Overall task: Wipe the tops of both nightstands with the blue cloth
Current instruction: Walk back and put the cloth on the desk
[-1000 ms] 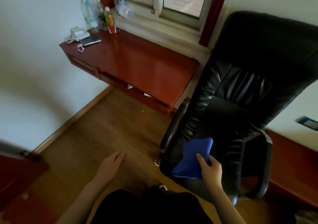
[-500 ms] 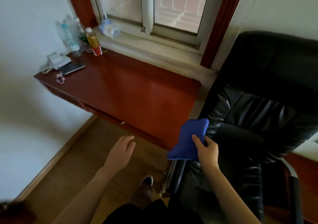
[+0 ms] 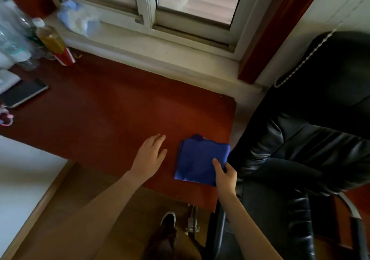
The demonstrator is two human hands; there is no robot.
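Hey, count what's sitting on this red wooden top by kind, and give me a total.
Blue cloth: 1, under the right hand
Phone: 1
Bottles: at least 3, one with amber liquid, the clear ones blurred
Pink and white small item: 1
White object at the left edge: 1
Total: at least 7

Black leather chair [image 3: 312, 159], phone [image 3: 22, 94], bottles [image 3: 54, 43], window [image 3: 192, 3].
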